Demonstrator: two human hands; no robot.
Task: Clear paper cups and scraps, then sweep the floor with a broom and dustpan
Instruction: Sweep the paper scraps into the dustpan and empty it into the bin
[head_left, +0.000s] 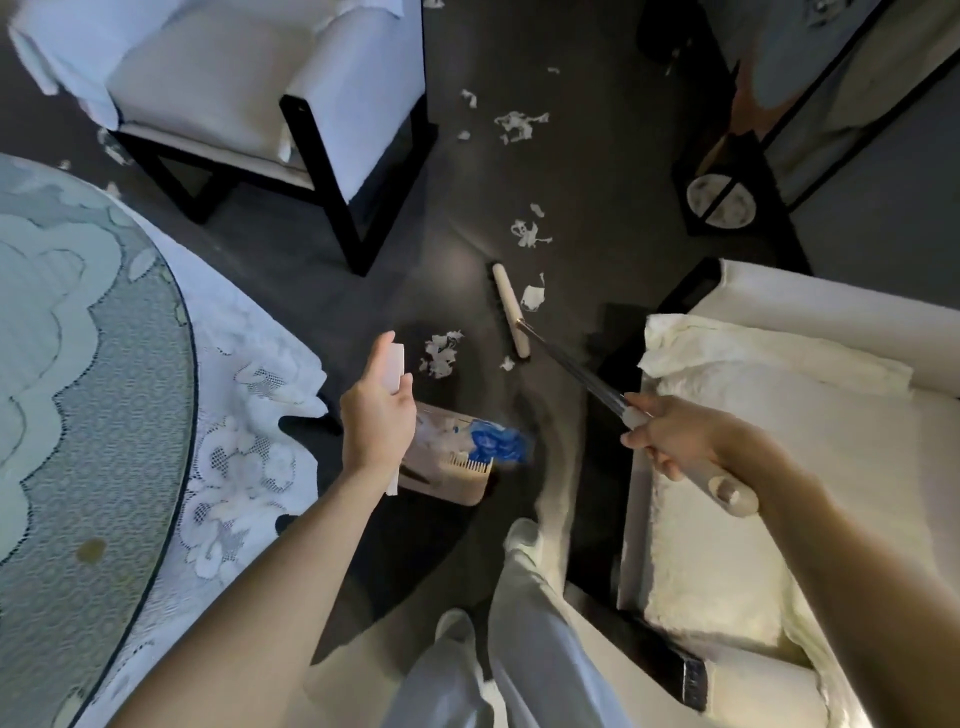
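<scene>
Two hands busy, one tool apiece. Left hand (376, 410) wrapped round the upright white handle of the dustpan (457, 475), just left of centre, holding the pan low beneath the nearest litter, ready to receive it. Cannot tell whether touching the floor (597, 156) or just above it, being blurred. Already loaded with white bits and a crumpled blue scrap (496, 441). Right hand (670, 436) closed firmly round the pale grip of the broom (576, 369), right of centre, with the shaft slanting up-frame to the cream broom head (511, 312) set down on the dark floor. Head placed just right of the nearest cluster of paper scraps (441, 353), probably so as to push that cluster down-left towards the pan. One larger torn piece (532, 299) just beside the head on its other side. More shreds (519, 124) strewn well up-frame, near the white-covered chair (260, 78) at upper left, so sweeping judged well short of done. No paper cups in sight. Lace-draped round table (234, 415) along the left edge and a second covered chair (779, 467) at right, leaving only a narrow lane for the stroke.
</scene>
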